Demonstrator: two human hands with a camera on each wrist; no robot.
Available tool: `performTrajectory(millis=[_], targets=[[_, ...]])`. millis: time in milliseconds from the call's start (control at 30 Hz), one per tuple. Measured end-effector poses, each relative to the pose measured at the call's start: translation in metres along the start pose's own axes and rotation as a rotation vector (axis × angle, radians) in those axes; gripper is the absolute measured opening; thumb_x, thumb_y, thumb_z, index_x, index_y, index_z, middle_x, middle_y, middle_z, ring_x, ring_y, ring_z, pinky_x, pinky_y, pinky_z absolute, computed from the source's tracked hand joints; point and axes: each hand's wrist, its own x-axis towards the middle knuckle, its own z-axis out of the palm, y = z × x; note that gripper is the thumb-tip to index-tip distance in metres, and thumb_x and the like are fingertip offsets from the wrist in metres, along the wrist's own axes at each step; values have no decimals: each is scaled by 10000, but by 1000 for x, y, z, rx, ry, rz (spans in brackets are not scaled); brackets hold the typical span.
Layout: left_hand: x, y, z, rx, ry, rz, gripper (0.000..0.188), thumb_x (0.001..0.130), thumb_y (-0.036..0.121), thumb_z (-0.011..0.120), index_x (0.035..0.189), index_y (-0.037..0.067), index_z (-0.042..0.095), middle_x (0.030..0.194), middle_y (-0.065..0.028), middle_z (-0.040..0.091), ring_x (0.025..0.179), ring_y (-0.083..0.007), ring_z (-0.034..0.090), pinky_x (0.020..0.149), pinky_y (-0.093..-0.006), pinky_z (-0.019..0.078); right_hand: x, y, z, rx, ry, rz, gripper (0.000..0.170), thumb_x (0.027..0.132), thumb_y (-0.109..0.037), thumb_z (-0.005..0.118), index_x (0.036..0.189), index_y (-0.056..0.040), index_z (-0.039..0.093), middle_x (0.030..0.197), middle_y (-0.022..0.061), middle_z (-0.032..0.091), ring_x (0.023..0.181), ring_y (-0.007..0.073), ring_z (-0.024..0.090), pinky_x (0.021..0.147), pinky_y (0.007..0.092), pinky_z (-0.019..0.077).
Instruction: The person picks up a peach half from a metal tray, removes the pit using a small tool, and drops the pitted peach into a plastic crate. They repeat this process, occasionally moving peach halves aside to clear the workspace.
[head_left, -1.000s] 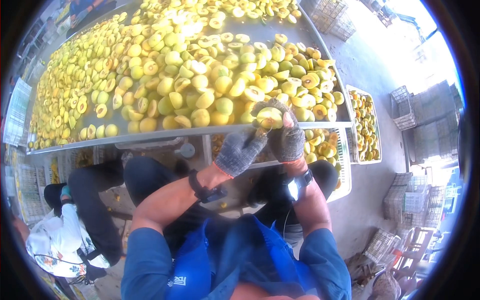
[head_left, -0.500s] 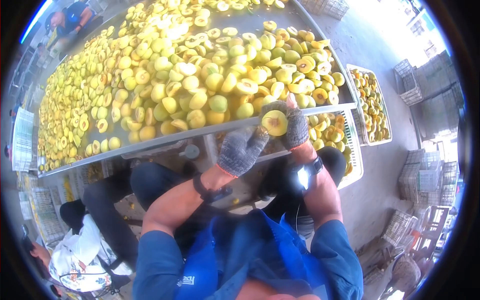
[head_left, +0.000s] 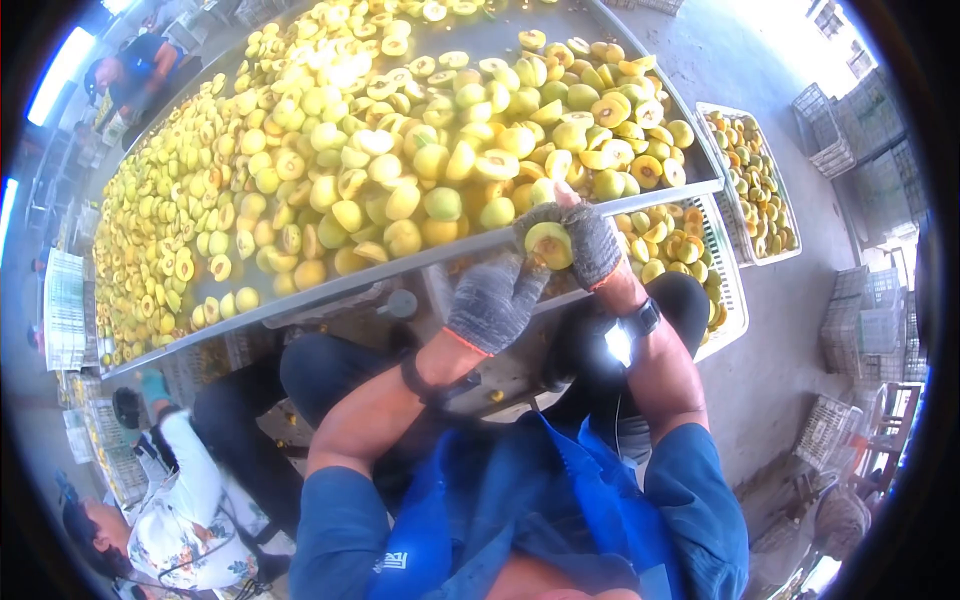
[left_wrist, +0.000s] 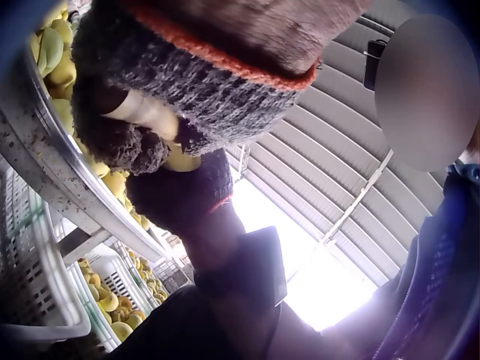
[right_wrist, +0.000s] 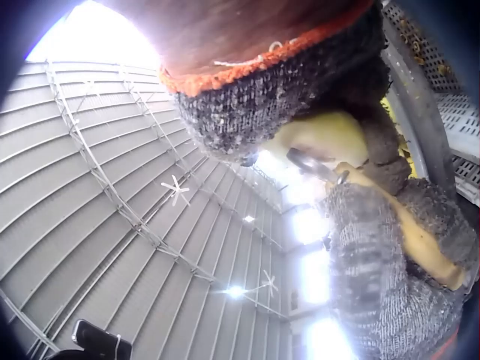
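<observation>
Close over the near edge of the fruit-covered metal table (head_left: 430,262), both gloved hands work together. My right hand (head_left: 592,245), in a grey knit glove with a bare thumb tip, holds a yellow-green peach half (head_left: 549,246) with its cut face up. My left hand (head_left: 492,300), also in a grey knit glove, grips the pale handle of a small pitting tool (right_wrist: 420,240). In the right wrist view its metal loop (right_wrist: 311,163) lies right at the fruit. Fingers hide part of the handle and the peach's underside.
Many peach halves (head_left: 350,215) cover the table. A white crate (head_left: 735,300) of halves stands below its right end, with another filled crate (head_left: 795,225) beyond. Stacked crates (head_left: 860,310) line the right. A seated person (head_left: 195,520) is at left, another (head_left: 140,70) at the far side.
The head view has shifted and turned, so the table edge slants more. The peach half has turned in my right hand, and its brown centre shows less now. Both hands keep their holds.
</observation>
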Motion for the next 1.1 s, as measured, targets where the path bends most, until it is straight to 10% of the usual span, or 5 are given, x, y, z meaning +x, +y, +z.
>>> performTrajectory(millis=[100,167,400,767,1100], targets=[[-13,-16,14,122,-47,53,336,985,313,585,884,0,655,747,-240,641,685,-426,629,624,-512,491,0,3,-1,-621,38,-384,237,1041,-216,558,1049,-41,718,920,30,698,860,133,628,777,304,527],[-8,-18,9,198,-73,91,341,988,320,563,894,6,660,757,-231,652,699,-417,638,639,-516,501,6,16,0,1,200,60,239,1033,-221,559,1022,-52,727,886,42,694,840,144,627,757,316,522],[3,-8,-4,288,-409,-40,267,944,285,582,961,45,697,810,-224,685,752,-399,669,695,-514,513,21,18,-18,-746,34,183,499,1019,-463,526,1018,4,703,836,171,679,751,240,632,728,375,506],[25,-5,-18,-120,-203,-139,235,963,183,596,1122,35,687,904,-249,684,833,-430,651,724,-479,505,-1,1,1,-246,76,-258,428,1028,-370,556,1195,8,670,1051,70,701,992,141,620,883,311,495],[15,-14,-18,75,-400,-92,412,980,362,586,827,-5,696,746,-262,661,763,-453,647,687,-515,491,1,-11,-6,-385,-35,-28,317,1007,-288,594,1029,0,726,855,50,708,799,111,622,723,293,496]])
